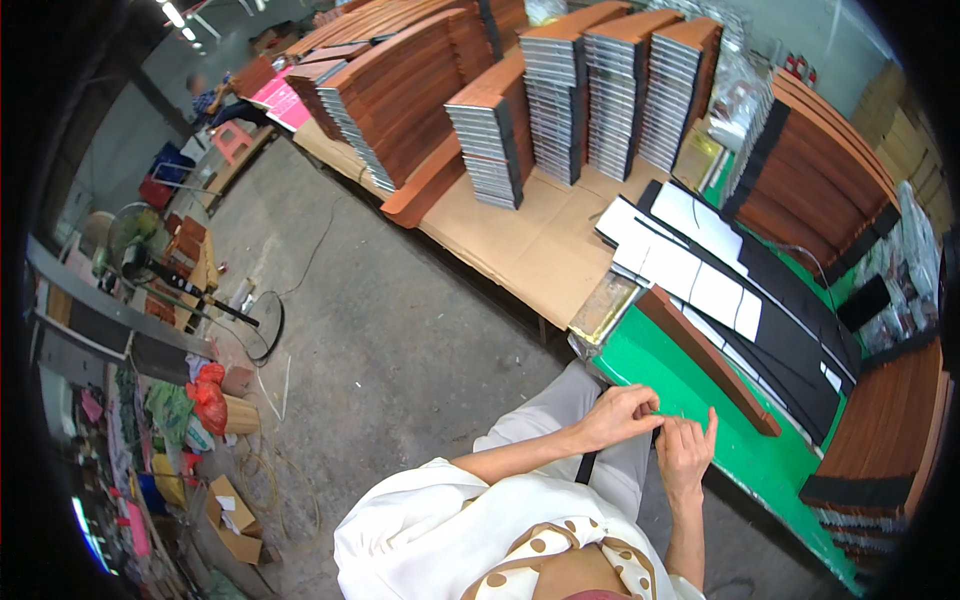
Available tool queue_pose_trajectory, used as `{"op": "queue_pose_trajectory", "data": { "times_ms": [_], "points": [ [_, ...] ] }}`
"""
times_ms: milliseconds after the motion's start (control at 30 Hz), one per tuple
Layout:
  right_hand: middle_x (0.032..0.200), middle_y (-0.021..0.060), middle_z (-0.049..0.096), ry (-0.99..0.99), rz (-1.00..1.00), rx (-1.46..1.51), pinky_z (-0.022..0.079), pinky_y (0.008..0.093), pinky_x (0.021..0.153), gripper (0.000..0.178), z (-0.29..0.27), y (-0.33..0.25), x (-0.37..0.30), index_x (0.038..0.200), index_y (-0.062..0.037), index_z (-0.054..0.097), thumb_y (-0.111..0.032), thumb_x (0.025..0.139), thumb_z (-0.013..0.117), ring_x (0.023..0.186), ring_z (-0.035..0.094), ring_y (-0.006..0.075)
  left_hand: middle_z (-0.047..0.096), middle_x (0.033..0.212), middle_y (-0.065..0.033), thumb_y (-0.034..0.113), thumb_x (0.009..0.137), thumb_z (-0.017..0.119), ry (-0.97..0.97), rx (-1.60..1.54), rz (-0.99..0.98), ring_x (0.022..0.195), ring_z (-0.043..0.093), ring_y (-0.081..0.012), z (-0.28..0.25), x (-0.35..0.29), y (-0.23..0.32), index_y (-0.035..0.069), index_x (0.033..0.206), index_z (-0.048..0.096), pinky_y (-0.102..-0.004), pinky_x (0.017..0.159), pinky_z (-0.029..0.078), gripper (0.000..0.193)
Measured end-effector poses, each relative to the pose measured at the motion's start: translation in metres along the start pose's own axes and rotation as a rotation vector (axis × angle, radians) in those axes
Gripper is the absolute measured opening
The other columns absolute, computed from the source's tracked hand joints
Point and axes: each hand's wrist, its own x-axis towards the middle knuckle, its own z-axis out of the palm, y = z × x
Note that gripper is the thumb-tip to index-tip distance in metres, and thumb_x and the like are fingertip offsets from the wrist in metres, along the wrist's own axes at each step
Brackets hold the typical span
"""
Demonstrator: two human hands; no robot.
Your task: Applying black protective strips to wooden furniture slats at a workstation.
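My left hand (622, 415) and my right hand (685, 450) meet over the near edge of the green tabletop (650, 360). Both are closed, thumbs and fingers pinched together almost tip to tip, while one right finger points up. Whatever lies between the fingertips is too small to make out. Just beyond them rests a narrow brown wood-look strip (712, 362) on the green surface. Past the strip lie white sheets (690, 270) and long black strips (800, 310), spread in an overlapping pile.
Tall stacks of brown slats (400, 90) with silvery edges stand on cardboard (510, 245) at the back. Another brown stack (885, 430) stands at the right. A floor fan (190, 285), cables and an open carton (235, 520) are at the left. A person (215, 100) sits far back.
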Motion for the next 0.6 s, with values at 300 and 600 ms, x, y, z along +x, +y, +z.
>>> {"op": "queue_pose_trajectory", "data": {
  "times_ms": [300, 600],
  "points": [
    [0.079, 0.0030, 0.060, 0.016, 0.094, 0.101, 0.038, 0.0504, 0.095, 0.018, 0.009, -0.001, -0.009, 0.083, -0.0086, 0.063, -0.006, 0.065, 0.068, 0.073, 0.057, 0.0169, 0.066, 0.078, -0.0111, 0.006, 0.072, 0.068, -0.071, 0.069, -0.052, 0.068, 0.064, -0.0140, -0.003, 0.001, -0.010, -0.001, 0.095, 0.060, -0.0261, 0.062, 0.052, 0.025],
    [0.085, 0.0004, 0.063, -0.119, 0.393, 0.461, 0.037, 0.0465, 0.095, 0.023, -0.011, 0.017, -0.057, 0.090, -0.0106, 0.067, -0.018, 0.069, 0.073, 0.079, 0.058, 0.0172, 0.064, 0.080, -0.0089, -0.002, 0.068, 0.070, -0.309, 0.111, 0.053, 0.070, 0.062, -0.0121, 0.012, -0.001, 0.003, -0.001, 0.098, 0.060, -0.0241, 0.063, 0.051, 0.032]
  ]
}}
